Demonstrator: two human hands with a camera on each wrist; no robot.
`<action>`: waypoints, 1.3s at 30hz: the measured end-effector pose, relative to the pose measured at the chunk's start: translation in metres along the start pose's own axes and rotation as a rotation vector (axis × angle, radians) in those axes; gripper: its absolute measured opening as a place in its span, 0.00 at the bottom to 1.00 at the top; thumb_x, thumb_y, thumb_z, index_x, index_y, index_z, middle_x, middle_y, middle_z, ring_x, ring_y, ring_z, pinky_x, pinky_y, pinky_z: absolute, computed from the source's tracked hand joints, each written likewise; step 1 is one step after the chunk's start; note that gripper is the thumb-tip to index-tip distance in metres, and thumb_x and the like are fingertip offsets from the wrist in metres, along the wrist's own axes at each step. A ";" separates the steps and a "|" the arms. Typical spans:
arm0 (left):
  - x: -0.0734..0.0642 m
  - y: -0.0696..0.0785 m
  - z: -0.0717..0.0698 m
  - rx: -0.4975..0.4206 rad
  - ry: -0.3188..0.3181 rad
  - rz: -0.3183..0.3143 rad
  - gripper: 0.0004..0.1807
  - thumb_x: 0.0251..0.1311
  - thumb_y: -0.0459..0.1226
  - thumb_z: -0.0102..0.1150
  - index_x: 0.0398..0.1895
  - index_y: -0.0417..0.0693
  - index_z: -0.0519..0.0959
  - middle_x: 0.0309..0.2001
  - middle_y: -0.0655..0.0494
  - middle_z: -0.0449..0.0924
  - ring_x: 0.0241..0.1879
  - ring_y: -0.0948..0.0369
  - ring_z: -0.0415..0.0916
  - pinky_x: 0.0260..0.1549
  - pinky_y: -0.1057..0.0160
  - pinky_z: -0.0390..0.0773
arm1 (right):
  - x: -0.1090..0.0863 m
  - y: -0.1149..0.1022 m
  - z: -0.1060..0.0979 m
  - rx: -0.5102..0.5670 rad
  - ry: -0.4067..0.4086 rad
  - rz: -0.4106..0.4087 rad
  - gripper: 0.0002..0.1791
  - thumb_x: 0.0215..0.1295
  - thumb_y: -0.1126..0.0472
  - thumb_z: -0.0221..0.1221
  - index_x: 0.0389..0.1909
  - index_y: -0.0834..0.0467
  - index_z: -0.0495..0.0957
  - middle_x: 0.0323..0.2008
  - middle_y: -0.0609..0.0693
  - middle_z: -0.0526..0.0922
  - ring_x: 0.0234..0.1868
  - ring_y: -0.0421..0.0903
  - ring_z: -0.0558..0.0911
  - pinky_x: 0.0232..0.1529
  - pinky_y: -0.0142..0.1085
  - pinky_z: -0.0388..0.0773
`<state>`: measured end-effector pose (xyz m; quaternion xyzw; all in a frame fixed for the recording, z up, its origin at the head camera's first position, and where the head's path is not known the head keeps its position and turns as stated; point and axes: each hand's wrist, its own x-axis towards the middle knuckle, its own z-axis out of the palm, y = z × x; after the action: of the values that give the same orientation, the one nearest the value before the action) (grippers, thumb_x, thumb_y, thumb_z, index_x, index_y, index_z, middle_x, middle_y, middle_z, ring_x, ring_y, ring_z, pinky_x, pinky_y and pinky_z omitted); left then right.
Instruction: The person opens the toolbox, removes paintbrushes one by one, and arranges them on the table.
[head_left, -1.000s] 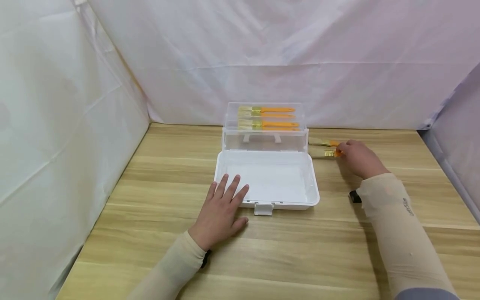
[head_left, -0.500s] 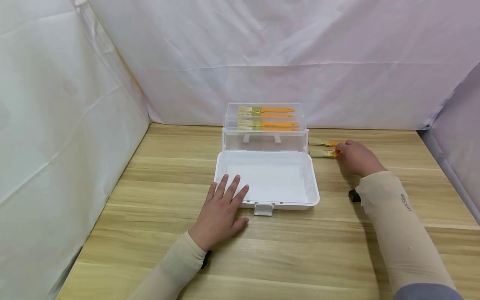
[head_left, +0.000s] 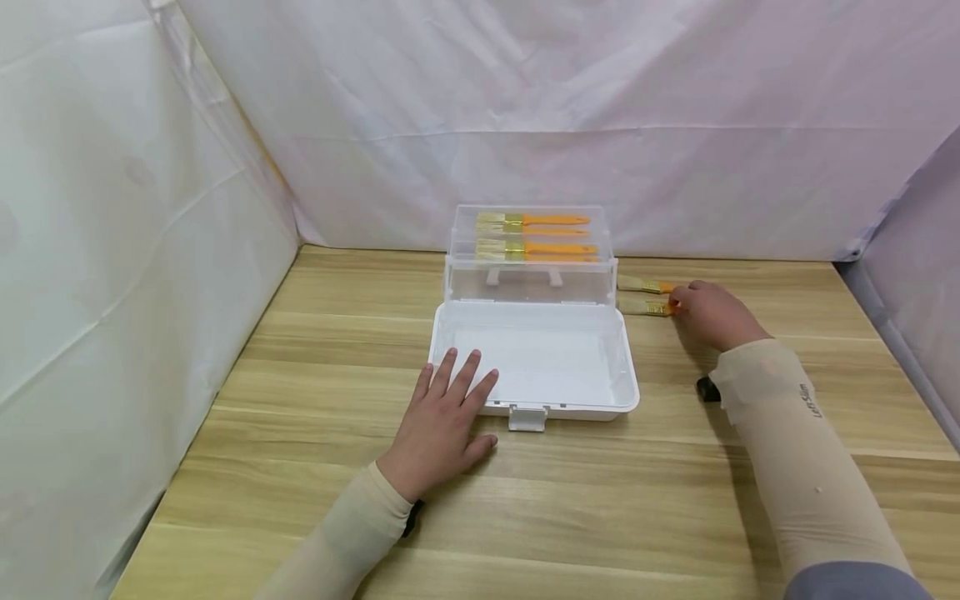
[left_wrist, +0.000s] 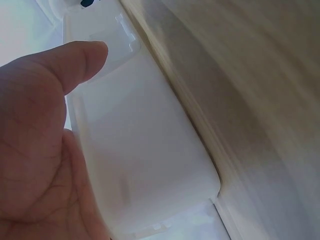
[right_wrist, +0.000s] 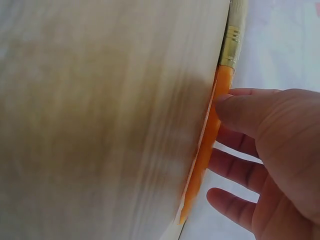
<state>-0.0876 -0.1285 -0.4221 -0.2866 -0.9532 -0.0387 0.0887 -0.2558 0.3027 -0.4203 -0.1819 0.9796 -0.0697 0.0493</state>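
My left hand (head_left: 438,433) rests with straight, spread fingers over the front left corner of a white plastic box (head_left: 577,410). In the left wrist view its thumb lies against the white box wall (left_wrist: 135,140). At the right, my right hand (head_left: 716,315) pinches the orange handle of a paintbrush (right_wrist: 204,145) between thumb and fingers, low at the table. This brush's brass ferrule (head_left: 657,308) and pale bristles point left toward the box. Just behind it lies a second paintbrush (head_left: 647,285), its handle end partly hidden by the hand.
The box's clear lid (head_left: 468,285) stands raised at the back. Several orange-handled brushes (head_left: 555,249) show through its clear plastic. A latch (head_left: 527,419) hangs at the box front. White cloth walls (head_left: 525,167) border the wooden table (head_left: 555,517).
The paintbrush in my right hand has turned a little, so its bristles show more plainly. My right forearm has shifted slightly left. The left hand stays where it was.
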 end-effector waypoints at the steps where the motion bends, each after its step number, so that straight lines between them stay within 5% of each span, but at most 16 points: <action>1: 0.000 0.000 0.000 0.002 -0.001 0.000 0.45 0.56 0.57 0.65 0.74 0.50 0.63 0.76 0.43 0.54 0.74 0.40 0.48 0.66 0.35 0.54 | 0.000 0.000 0.000 0.002 -0.002 0.007 0.10 0.70 0.67 0.57 0.48 0.67 0.78 0.41 0.64 0.78 0.41 0.62 0.79 0.44 0.57 0.75; 15: 0.000 0.000 0.001 0.004 -0.020 -0.010 0.45 0.57 0.58 0.64 0.75 0.51 0.63 0.76 0.43 0.53 0.75 0.40 0.47 0.66 0.36 0.53 | -0.002 -0.009 -0.008 -0.024 0.062 0.012 0.14 0.68 0.68 0.60 0.53 0.66 0.77 0.45 0.66 0.77 0.44 0.65 0.78 0.42 0.58 0.75; 23: 0.000 0.000 0.000 0.006 -0.018 -0.011 0.44 0.57 0.57 0.64 0.75 0.51 0.63 0.76 0.43 0.53 0.75 0.40 0.47 0.66 0.36 0.53 | -0.001 -0.020 -0.019 -0.080 0.172 -0.020 0.15 0.65 0.66 0.63 0.52 0.64 0.78 0.45 0.65 0.77 0.45 0.65 0.76 0.40 0.58 0.74; 31: -0.001 0.000 0.000 0.001 -0.029 -0.017 0.44 0.58 0.57 0.63 0.75 0.51 0.62 0.77 0.43 0.52 0.75 0.40 0.46 0.67 0.36 0.52 | -0.003 -0.041 -0.037 -0.127 0.287 -0.079 0.14 0.71 0.61 0.55 0.52 0.65 0.77 0.49 0.65 0.74 0.50 0.68 0.71 0.45 0.63 0.70; 39: 0.000 0.000 0.000 0.008 -0.019 -0.007 0.44 0.57 0.57 0.63 0.75 0.51 0.62 0.76 0.43 0.53 0.75 0.40 0.46 0.67 0.36 0.53 | -0.004 -0.062 -0.055 -0.172 0.421 -0.153 0.13 0.67 0.63 0.58 0.50 0.62 0.78 0.44 0.62 0.74 0.45 0.65 0.71 0.41 0.62 0.70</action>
<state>-0.0874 -0.1284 -0.4226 -0.2833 -0.9551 -0.0322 0.0806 -0.2375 0.2533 -0.3561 -0.2407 0.9540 -0.0260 -0.1770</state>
